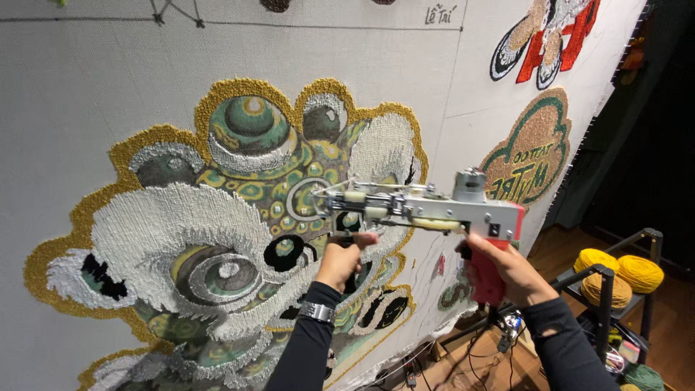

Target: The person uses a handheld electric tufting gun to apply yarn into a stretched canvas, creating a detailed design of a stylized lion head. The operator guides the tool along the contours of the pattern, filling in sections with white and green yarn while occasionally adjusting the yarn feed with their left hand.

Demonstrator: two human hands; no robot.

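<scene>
- The left hand (342, 258) is curling shut around the black front handle beneath the tufting gun (427, 210), knuckles facing the camera, fingers wrapped tight with no gap showing.
- The right hand (507, 271) is clenching the gun's red rear grip (486, 284), fingers folded around it; whether a finger is pressing a trigger cannot be told.
- The tufting gun is lying level between the two hands, its needle end pointing left and touching the stretched white cloth (87, 87); a small grey motor is standing on top near its rear.
- A metal wristband (317, 312) is sitting on the left wrist, just below the gun, over a dark sleeve.
- Just behind the gun's tip, a large tufted lion-head design (217, 217) in green, white, black and gold is spreading across the cloth, mostly to the left of and below the gun.
- Above and to the right of the gun, a smaller cloud-shaped tufted patch (532, 156) in tan and green is showing on the same cloth, and higher still a red-and-white tufted piece (554, 36).
- Well to the right of the gun and lower, yellow yarn cones (615, 271) are resting on a black metal rack (604, 311).
- Below the gun, cables are trailing over a wooden floor (463, 358).
</scene>
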